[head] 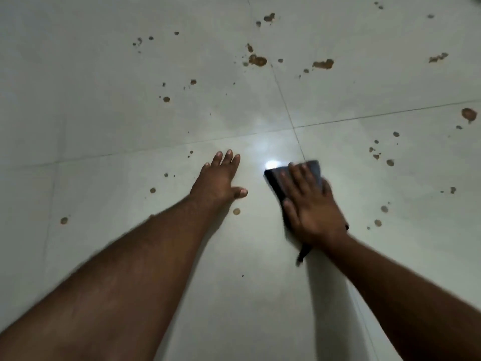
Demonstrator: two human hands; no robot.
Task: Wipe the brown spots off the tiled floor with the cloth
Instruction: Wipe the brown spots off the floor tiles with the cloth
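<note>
A dark cloth (276,182) lies flat on the pale tiled floor (104,113), right of centre. My right hand (312,207) presses on it with straight, spread fingers and covers most of it. A narrow tail of the cloth sticks out below the wrist. My left hand (218,181) rests flat on the bare tile to the left of the cloth, fingers straight. Brown spots lie all around: a small round one (236,211) just below my left thumb, big blotches (257,60) at the far middle, and several dots (384,208) to the right.
Grout lines cross just beyond the cloth (294,128). A bright glare of reflected light (270,164) sits at the cloth's far left corner. More spots lie at the left (64,220) and far right (469,114).
</note>
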